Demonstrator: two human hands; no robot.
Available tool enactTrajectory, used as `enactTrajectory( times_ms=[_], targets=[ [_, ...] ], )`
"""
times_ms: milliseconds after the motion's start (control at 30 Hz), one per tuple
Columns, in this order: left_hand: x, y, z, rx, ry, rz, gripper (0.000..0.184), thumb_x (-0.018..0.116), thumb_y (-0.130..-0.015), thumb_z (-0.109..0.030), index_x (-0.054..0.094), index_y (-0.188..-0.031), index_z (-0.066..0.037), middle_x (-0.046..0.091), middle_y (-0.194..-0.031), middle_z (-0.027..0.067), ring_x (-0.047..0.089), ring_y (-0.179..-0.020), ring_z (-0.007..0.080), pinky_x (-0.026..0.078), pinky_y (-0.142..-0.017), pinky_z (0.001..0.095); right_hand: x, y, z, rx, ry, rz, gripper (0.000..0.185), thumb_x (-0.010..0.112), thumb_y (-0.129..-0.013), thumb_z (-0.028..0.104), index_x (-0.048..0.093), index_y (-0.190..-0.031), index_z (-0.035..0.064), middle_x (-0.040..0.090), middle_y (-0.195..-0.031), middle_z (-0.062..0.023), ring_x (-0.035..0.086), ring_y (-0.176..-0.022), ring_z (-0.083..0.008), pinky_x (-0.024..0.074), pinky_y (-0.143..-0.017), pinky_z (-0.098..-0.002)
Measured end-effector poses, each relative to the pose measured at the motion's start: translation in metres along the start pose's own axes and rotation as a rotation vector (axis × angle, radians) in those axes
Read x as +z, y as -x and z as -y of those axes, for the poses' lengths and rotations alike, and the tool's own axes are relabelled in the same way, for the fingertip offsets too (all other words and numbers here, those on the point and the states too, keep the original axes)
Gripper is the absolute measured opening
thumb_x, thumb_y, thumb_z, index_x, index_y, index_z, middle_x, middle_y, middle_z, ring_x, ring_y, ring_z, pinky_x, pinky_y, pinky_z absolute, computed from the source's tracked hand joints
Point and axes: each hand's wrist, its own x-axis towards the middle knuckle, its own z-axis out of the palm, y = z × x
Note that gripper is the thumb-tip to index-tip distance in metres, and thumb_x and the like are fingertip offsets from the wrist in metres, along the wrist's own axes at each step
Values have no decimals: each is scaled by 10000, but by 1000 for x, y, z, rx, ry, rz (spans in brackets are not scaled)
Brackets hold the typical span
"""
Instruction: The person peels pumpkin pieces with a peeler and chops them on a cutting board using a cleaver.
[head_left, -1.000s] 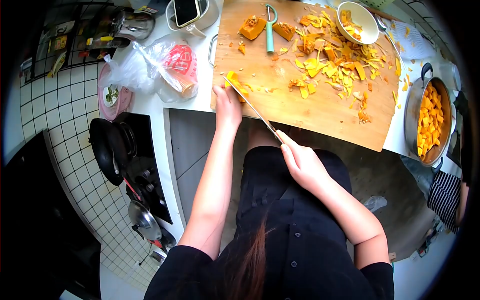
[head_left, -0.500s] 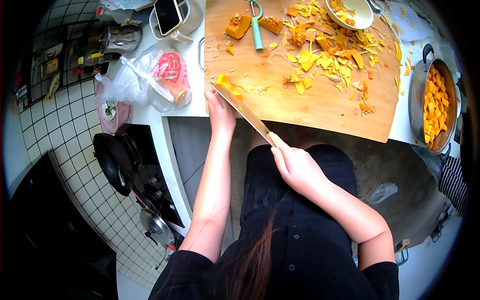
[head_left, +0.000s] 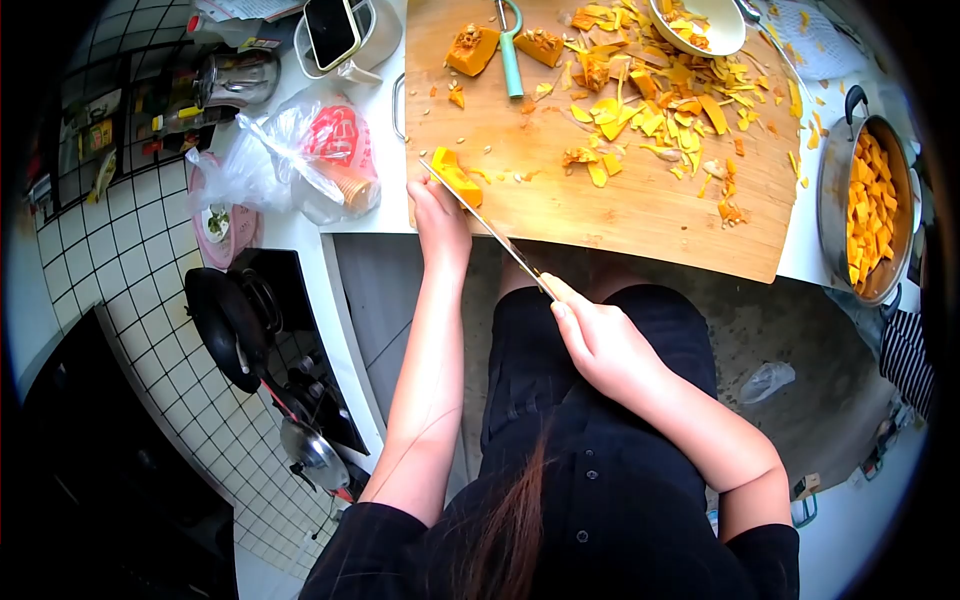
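Note:
A kitchen knife (head_left: pixel 483 222) is in my right hand (head_left: pixel 610 345), fingers wrapped round its handle. Its blade slants up and left over the near left edge of the wooden cutting board (head_left: pixel 560 215). Right along the blade's far side lies a peeled yellow-orange pumpkin piece (head_left: pixel 456 176). My left hand (head_left: pixel 440 220) is closed at the board's edge, close beside the blade, its fingers curled at the pumpkin; the blade and the fingers hide the contact. Farther back on the board are two unpeeled pumpkin chunks (head_left: pixel 472 50) and a green-handled peeler (head_left: pixel 512 68).
Pumpkin peelings (head_left: pixel 640 120) cover the board's back right, near a cream bowl (head_left: pixel 725 38) of scraps. A metal pot (head_left: pixel 832 190) with pumpkin cubes stands at the right. Plastic bags (head_left: pixel 320 150) and a phone (head_left: pixel 332 32) on a clear container (head_left: pixel 378 45) are at the left.
The knife blade has turned more edge-on and shifted slightly, so more of the pumpkin piece shows beyond it. My right hand has moved slightly right and down; my left hand has stayed almost still.

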Motion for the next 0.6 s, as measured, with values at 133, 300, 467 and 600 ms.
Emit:
enactTrajectory(
  times_ms=[133, 300, 467, 600],
  targets=[
    [0, 0, 5, 37, -11, -1, 334, 323, -1002, -294, 366, -1038, 35, 560, -967, 280, 573, -943, 380, 443, -814, 392, 8, -2, -4, -86, 77, -53, 335, 466, -946, 197, 455, -1221, 6, 598, -669, -228, 610, -607, -368, 500, -544, -445],
    [1, 2, -6, 37, -47, -6, 351, 338, -1002, -311, 375, -1045, 35, 558, -991, 270, 574, -949, 357, 445, -822, 383, 21, 2, -10, -183, 182, -140, 363, 479, -941, 193, 430, -1236, -13, 586, -612, -200, 602, -551, -348, 500, -518, -434],
    [1, 1, -6, 21, -16, -15, 328, 321, -1001, -286, 376, -1053, 33, 557, -977, 282, 567, -943, 387, 443, -809, 403, 19, 2, -8, -158, 186, -145, 364, 482, -940, 188, 425, -1242, -7, 586, -607, -191, 602, -542, -344, 498, -501, -434],
    [2, 0, 5, -94, 31, -20, 293, 305, -990, -240, 377, -1053, 37, 552, -929, 311, 548, -907, 451, 438, -784, 438, 16, 1, -5, -98, 121, -162, 339, 478, -940, 178, 446, -1227, 0, 594, -641, -211, 606, -568, -357, 499, -510, -437]
  ],
)
